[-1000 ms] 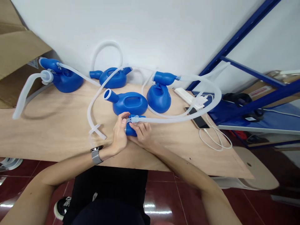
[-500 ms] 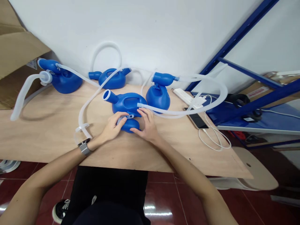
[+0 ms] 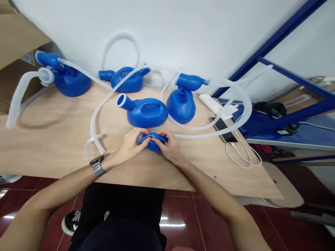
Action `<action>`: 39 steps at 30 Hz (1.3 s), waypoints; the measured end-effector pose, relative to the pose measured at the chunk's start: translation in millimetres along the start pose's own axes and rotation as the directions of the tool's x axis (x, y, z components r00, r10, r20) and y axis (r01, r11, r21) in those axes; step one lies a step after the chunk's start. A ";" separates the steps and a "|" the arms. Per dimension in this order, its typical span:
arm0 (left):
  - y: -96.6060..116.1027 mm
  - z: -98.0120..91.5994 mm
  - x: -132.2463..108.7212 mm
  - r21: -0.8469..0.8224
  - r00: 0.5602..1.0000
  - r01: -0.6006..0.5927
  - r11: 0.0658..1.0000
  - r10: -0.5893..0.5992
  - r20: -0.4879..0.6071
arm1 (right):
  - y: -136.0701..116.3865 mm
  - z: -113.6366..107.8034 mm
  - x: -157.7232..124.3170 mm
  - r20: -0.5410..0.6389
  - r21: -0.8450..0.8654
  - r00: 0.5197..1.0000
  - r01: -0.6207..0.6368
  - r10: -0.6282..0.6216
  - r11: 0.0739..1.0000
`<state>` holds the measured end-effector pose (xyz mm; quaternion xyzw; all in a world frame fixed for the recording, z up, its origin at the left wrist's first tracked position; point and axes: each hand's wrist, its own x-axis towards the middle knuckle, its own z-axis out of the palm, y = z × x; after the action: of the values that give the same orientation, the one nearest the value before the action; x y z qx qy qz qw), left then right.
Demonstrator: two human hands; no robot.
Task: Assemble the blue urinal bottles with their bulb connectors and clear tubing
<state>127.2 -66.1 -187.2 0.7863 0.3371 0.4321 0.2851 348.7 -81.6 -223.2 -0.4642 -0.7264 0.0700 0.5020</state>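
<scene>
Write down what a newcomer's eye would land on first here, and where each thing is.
Likely the four blue jugs, spread across the table towards the wall. Next, the pale tubes, looping among them and out to the right. Then the left grip and right grip, together on a blue part in front of the nearest jug.

Open-spouted blue plastic jug [image 3: 146,121], white-rimmed mouth [image 3: 121,100]. Rounded plastic part [image 3: 154,146] at front, same blue. Long curved plastic hose [image 3: 206,135], milky translucent white. Flat wooden surface [image 3: 65,150]: pale tan, faint grain. Glossy tiled floor [image 3: 180,205]: dark red, thin pale grid lines. Cardboard box [image 3: 21,38]: brown.
</scene>
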 end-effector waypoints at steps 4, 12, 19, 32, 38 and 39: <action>-1.3 4.7 -0.9 -0.060 0.999 0.017 0.998 -0.018 -0.030 | -0.1 3.3 -4.4 -0.052 -0.001 0.999 -0.010 0.010 1.000; -8.1 6.6 1.2 -0.253 0.990 0.109 0.961 -0.128 -0.059 | 1.2 -2.4 0.0 -0.022 -0.105 0.962 0.267 -0.271 0.958; -3.9 6.4 -2.8 -0.235 0.990 -0.006 0.972 -0.026 -0.135 | -23.9 -10.0 2.6 0.073 -0.272 0.932 0.362 -0.356 0.891; 10.6 9.3 -13.0 -0.107 0.976 -0.154 0.982 0.135 -0.169 | -20.4 -6.5 -3.8 -0.061 -0.178 0.936 0.332 -0.347 0.926; 12.1 8.1 -15.5 -0.180 0.995 -0.045 0.983 0.028 -0.098 | -28.2 -8.6 -2.7 -0.115 -0.186 0.902 0.393 -0.417 0.901; 12.5 7.7 -15.3 -0.190 0.995 -0.021 0.982 0.003 -0.096 | -28.2 -8.1 -2.5 -0.123 -0.184 0.901 0.392 -0.417 0.901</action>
<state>131.4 -86.8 -189.0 0.7361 0.3025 0.5011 0.3399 338.3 -102.2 -205.0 -0.3443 -0.7678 -0.1298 0.5245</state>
